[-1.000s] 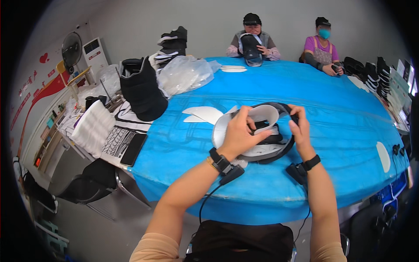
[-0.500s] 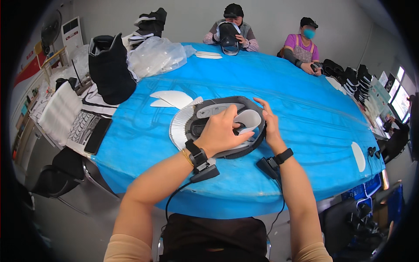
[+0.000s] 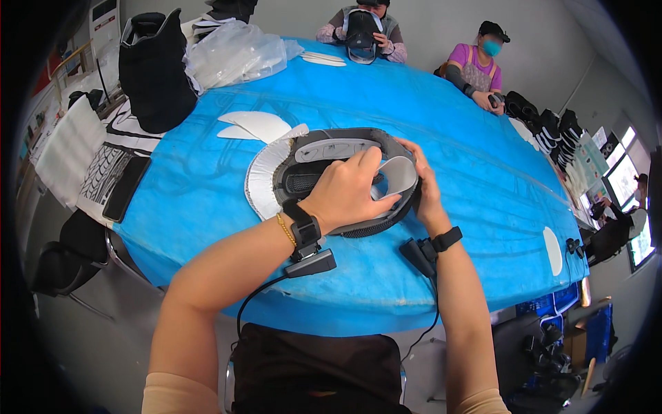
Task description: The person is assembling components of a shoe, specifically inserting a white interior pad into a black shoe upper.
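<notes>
A dark grey cap (image 3: 352, 224) lies opening up on the table, its silvery pleated brim (image 3: 258, 179) toward the left. Inside the opening stands a curled white sheet (image 3: 402, 172). My left hand (image 3: 348, 186) reaches into the cap, its fingers and thumb closed about the near-left edge of that sheet; some fingertips are hidden. Wrapped round the cap's right side is my right hand (image 3: 427, 186), which steadies it. Two white crescent pieces (image 3: 258, 126) lie just beyond the brim.
On the blue-covered table (image 3: 483, 228) are a black stack (image 3: 155, 79), a clear plastic bag (image 3: 238, 55), a black phone (image 3: 126, 188) and a white piece (image 3: 552, 250) at the right. Two co-workers sit opposite. Black cables (image 3: 245, 300) hang from my wrist devices.
The whole view has shifted, so the table and hands sit a little further left and higher. Both hands keep their places on the cap and sheet, with slight finger movement.
</notes>
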Demonstrator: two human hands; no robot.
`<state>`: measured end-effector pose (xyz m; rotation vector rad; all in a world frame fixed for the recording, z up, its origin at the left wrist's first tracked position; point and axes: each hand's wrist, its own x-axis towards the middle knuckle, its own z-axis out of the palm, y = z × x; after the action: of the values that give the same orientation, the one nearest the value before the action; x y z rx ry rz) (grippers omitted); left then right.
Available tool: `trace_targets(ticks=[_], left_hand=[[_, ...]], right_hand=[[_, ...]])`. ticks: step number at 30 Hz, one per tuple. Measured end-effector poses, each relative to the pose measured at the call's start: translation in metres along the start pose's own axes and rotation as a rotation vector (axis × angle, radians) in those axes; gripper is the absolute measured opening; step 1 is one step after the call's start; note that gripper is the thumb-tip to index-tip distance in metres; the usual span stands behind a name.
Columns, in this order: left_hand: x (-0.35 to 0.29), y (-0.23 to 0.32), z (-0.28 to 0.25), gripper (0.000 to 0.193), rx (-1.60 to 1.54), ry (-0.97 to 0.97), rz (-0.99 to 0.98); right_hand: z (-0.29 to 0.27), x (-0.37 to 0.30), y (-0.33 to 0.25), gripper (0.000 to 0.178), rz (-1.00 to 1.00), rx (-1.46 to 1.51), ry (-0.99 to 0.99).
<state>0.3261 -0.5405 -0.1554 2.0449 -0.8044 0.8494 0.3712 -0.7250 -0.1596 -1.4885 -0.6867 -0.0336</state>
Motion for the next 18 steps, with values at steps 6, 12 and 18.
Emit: trace_targets(ticks=[6,12,18], left_hand=[[0.001,-0.004,0.0,0.052,-0.048,-0.004,-0.003],[0.0,-0.003,-0.001,0.053,-0.066,-0.017,-0.023],[-0.005,-0.006,-0.002,0.054,-0.075,0.016,-0.02]], right_hand=[[0.003,0.002,-0.002,0.064,-0.026,-0.007,0.012],[-0.001,0.0,-0.006,0.067,-0.015,-0.042,0.013],[0.009,-0.002,-0.012,0.062,0.001,-0.057,0.049]])
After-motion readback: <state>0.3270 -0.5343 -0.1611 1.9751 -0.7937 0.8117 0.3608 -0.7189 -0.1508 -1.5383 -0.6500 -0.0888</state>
